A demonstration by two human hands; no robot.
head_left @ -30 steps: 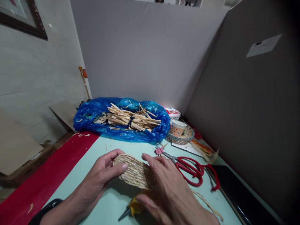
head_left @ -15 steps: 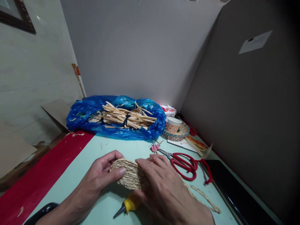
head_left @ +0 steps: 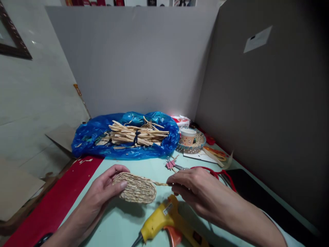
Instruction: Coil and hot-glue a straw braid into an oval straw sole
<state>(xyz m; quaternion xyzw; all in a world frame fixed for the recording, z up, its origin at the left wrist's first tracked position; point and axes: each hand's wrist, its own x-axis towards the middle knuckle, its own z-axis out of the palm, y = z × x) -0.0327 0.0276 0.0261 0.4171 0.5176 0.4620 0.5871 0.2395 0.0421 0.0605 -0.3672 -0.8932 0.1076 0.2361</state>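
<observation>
My left hand [head_left: 108, 188] grips the left end of an oval coiled straw mat [head_left: 138, 188], thumb on its face and fingers behind. The coil's rows lie tightly side by side, and it is held above the table. From its upper right edge runs a twisted straw cord [head_left: 161, 184], pinched between the fingertips of my right hand [head_left: 190, 187]. Below the mat, a yellow glue gun [head_left: 159, 219] with an orange trigger lies on the table, its dark nozzle toward the lower left. Red-handled scissors [head_left: 205, 168] are partly hidden behind my right hand.
A blue plastic bag [head_left: 89, 137] holds a tied bundle of straw strips [head_left: 151, 134] at the back. Right of it, a paper cup [head_left: 188, 138] sits in a shallow woven basket [head_left: 202, 142]. A pink binder clip [head_left: 170, 164] lies nearer. Grey panels [head_left: 133, 61] enclose the back and right.
My right hand has moved off the mat to the right and now pinches the cord, stretched out from the coil. More of the glue gun shows. The camera view has tilted up.
</observation>
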